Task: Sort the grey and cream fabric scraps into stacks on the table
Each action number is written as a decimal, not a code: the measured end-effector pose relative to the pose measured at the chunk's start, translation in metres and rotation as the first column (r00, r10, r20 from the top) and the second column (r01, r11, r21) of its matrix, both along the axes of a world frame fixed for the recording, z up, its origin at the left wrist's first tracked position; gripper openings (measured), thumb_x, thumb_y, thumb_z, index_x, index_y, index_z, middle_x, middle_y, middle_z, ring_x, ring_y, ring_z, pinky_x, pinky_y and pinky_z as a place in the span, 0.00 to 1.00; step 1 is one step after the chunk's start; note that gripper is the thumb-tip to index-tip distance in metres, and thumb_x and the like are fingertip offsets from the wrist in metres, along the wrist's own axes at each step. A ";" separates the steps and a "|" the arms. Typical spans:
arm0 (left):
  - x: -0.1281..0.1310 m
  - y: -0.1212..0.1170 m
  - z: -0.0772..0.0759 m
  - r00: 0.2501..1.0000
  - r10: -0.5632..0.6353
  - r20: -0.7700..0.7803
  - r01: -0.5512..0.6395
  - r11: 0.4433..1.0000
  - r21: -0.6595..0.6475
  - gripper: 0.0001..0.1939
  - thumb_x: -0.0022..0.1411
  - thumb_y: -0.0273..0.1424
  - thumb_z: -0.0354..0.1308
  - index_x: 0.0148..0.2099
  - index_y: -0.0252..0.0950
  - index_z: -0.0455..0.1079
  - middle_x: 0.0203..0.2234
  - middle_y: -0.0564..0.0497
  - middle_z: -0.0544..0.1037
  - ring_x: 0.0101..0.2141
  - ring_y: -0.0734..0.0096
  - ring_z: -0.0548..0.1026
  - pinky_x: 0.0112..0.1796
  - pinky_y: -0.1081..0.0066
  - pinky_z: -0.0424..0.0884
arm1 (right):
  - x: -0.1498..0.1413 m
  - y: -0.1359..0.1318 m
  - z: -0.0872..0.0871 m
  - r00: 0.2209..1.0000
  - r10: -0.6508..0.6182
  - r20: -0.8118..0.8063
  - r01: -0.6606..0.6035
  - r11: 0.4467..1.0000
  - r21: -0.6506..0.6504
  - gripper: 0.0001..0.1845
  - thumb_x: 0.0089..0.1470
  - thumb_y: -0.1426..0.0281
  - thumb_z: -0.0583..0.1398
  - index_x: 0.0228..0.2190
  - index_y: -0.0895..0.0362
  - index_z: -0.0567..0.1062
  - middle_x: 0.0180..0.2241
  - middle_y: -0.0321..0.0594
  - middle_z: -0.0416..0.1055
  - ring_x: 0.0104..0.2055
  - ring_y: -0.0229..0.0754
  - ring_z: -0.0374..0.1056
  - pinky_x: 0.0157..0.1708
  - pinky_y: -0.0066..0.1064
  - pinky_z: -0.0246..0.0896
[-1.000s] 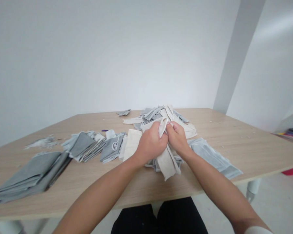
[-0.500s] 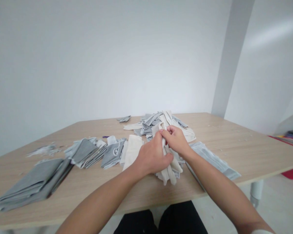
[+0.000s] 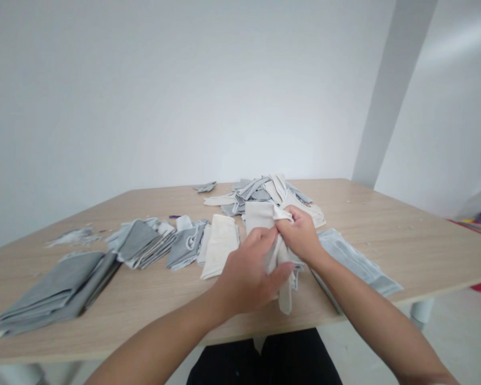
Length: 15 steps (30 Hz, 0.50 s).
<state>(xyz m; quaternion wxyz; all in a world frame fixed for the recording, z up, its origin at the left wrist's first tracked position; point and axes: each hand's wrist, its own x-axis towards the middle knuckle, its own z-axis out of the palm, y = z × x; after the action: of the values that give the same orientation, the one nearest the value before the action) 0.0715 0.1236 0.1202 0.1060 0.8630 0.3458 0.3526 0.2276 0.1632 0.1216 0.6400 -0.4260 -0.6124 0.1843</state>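
Both my hands hold a bundle of cream cloth pieces (image 3: 260, 216) over the front middle of a wooden table (image 3: 404, 240). My right hand (image 3: 302, 235) pinches the bundle's upper corner, fingers closed. My left hand (image 3: 250, 275) grips the lower part, whose end hangs near the table edge. Behind the hands lies a loose heap of cream and grey cloth scraps (image 3: 264, 192).
A single cream piece (image 3: 220, 243) lies left of my hands. Further left are small grey stacks (image 3: 144, 243) and a large grey folded stack (image 3: 56, 289). Pale grey pieces (image 3: 353, 256) lie to the right. A scrap (image 3: 204, 186) sits at the far edge.
My left hand has slid down and toward me along the cream bundle. My right hand has shifted a little to the right, keeping hold of the top corner, and the cloth is spread more.
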 end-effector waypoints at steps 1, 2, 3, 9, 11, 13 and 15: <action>-0.006 0.006 -0.005 0.994 -0.014 0.110 0.012 1.000 0.019 0.18 0.63 0.41 0.53 0.53 0.41 0.68 0.48 0.45 0.70 0.46 0.60 0.72 0.42 0.65 0.71 | 0.003 -0.004 -0.003 1.000 0.010 -0.004 -0.010 1.000 0.011 0.07 0.44 0.70 0.56 0.18 0.55 0.64 0.18 0.29 0.58 0.23 0.34 0.53 0.23 0.26 0.49; -0.013 0.013 -0.011 0.976 0.007 0.219 -0.016 0.999 0.036 0.15 0.65 0.39 0.51 0.51 0.41 0.70 0.48 0.45 0.71 0.47 0.62 0.72 0.42 0.67 0.71 | 0.005 -0.009 -0.006 1.000 0.031 -0.002 -0.031 0.999 0.021 0.07 0.43 0.70 0.56 0.18 0.54 0.63 0.17 0.29 0.57 0.22 0.34 0.52 0.23 0.26 0.48; -0.018 0.021 -0.017 0.949 0.045 0.312 -0.059 0.998 0.036 0.15 0.65 0.39 0.52 0.51 0.41 0.70 0.49 0.45 0.70 0.48 0.61 0.71 0.43 0.67 0.71 | 0.008 -0.015 -0.009 0.998 0.064 0.006 -0.064 0.997 0.032 0.07 0.42 0.71 0.56 0.18 0.54 0.62 0.17 0.28 0.56 0.22 0.34 0.51 0.23 0.26 0.48; -0.031 0.049 -0.035 0.820 -0.047 0.571 0.306 0.878 -0.368 0.32 0.58 0.52 0.57 0.57 0.36 0.64 0.48 0.40 0.74 0.48 0.52 0.73 0.46 0.58 0.71 | 0.012 -0.041 -0.015 0.917 0.389 0.091 -0.395 0.917 0.062 0.09 0.43 0.70 0.58 0.20 0.52 0.60 0.20 0.32 0.61 0.22 0.35 0.53 0.23 0.28 0.51; -0.034 0.043 -0.038 0.780 -0.077 0.621 0.458 0.746 -0.483 0.30 0.55 0.51 0.60 0.53 0.37 0.69 0.43 0.41 0.78 0.43 0.51 0.76 0.42 0.57 0.73 | 0.012 -0.043 -0.015 0.904 0.422 0.073 -0.427 0.902 0.072 0.11 0.45 0.67 0.59 0.19 0.51 0.60 0.20 0.34 0.61 0.22 0.36 0.54 0.23 0.29 0.52; -0.039 0.034 -0.043 0.757 -0.044 0.652 0.525 0.636 -0.566 0.26 0.53 0.47 0.64 0.49 0.38 0.72 0.40 0.43 0.79 0.39 0.51 0.78 0.39 0.58 0.74 | 0.012 -0.040 -0.015 0.912 0.409 0.020 -0.409 0.908 0.096 0.14 0.47 0.62 0.60 0.19 0.51 0.60 0.19 0.34 0.61 0.21 0.37 0.54 0.23 0.30 0.52; -0.044 0.027 -0.050 0.746 0.018 0.666 0.525 0.599 -0.605 0.21 0.52 0.45 0.65 0.45 0.39 0.75 0.36 0.44 0.80 0.36 0.52 0.78 0.37 0.58 0.74 | 0.012 -0.034 -0.016 0.907 0.421 -0.027 -0.415 0.902 0.115 0.15 0.48 0.59 0.60 0.19 0.51 0.60 0.19 0.34 0.60 0.21 0.37 0.54 0.23 0.30 0.53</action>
<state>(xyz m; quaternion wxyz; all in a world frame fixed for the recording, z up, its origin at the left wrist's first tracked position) 0.0271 0.1502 0.0701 0.6171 0.6141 0.2715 0.4104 0.2395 0.1292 0.1052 0.6230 -0.2450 -0.6817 0.2952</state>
